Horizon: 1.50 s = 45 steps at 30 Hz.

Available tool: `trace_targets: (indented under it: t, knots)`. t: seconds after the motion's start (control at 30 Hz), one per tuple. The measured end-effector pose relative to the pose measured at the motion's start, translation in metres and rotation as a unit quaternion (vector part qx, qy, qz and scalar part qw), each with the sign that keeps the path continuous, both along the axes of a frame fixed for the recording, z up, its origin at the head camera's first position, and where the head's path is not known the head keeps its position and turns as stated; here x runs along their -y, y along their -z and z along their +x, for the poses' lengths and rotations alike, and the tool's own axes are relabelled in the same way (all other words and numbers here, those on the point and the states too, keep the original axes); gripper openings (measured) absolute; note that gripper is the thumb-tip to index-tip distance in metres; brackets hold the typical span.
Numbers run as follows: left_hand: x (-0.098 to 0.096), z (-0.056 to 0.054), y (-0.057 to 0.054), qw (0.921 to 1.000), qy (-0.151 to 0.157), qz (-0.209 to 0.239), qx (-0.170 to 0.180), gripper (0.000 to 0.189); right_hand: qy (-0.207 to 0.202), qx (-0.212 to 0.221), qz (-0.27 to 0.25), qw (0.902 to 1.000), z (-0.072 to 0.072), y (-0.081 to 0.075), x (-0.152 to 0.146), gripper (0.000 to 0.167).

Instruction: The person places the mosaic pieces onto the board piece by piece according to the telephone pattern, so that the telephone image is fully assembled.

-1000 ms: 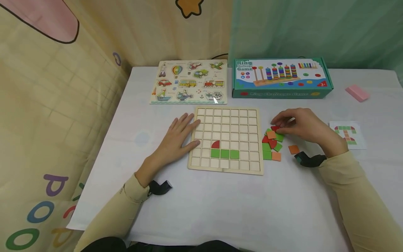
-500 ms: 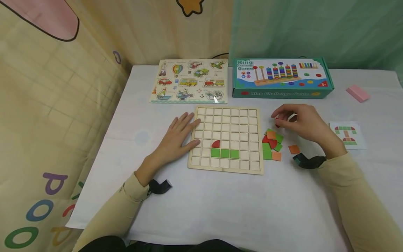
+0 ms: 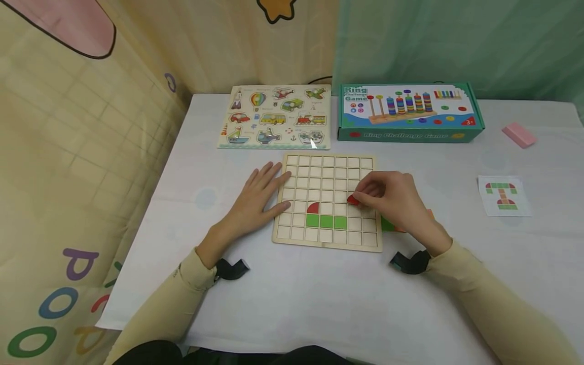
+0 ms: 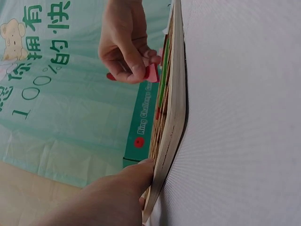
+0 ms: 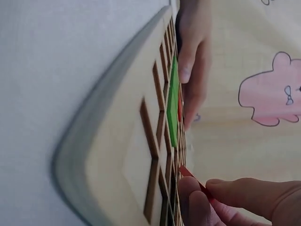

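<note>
A wooden grid board [image 3: 326,246] lies flat in the middle of the table. Three green square tiles [image 3: 326,221] sit in a row in its cells, with a red quarter-round tile [image 3: 313,208] above the leftmost one. My left hand [image 3: 255,203] rests on the board's left edge, fingers spread. Over the right part of the board, my right hand [image 3: 390,197] pinches a red tile [image 3: 352,200] between thumb and fingers. In the right wrist view that red tile [image 5: 202,188] is tilted above the grid. The hand hides most of the loose tile pile; a green tile [image 3: 387,224] peeks out.
A picture card [image 3: 504,196] with a tile pattern lies at the right, and a pink block [image 3: 519,135] sits behind it. At the back stand a vehicle puzzle board [image 3: 275,116] and a green Ring Challenge Game box [image 3: 410,112].
My right hand has lifted a red tile from the loose pile and carried it left and nearer, over the board. My left hand has stayed in place.
</note>
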<state>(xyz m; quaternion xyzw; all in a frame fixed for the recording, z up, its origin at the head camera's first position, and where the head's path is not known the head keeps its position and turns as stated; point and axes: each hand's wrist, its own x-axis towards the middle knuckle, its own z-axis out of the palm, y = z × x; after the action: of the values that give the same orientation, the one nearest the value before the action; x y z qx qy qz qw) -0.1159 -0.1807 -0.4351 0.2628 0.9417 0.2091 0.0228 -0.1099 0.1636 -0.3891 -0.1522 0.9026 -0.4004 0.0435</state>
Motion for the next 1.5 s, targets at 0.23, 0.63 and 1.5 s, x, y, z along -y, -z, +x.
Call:
trace_targets:
  t: [0.23,0.63,1.5]
  knots:
    - [0.000,-0.001,0.000,1.0000,-0.001,-0.002,0.000,0.073,-0.024,0.027,0.016,0.9992,0.006,0.005,0.014,0.007]
    - [0.000,-0.002,0.001,1.0000,0.000,-0.004,0.003,0.073,-0.119,-0.051,0.042,0.9907,0.010,0.009,0.018,0.009]
    - [0.000,-0.003,0.002,1.0000,0.004,0.000,0.002,0.072,-0.094,0.073,0.085,0.9893,-0.044,-0.002,-0.082,0.034]
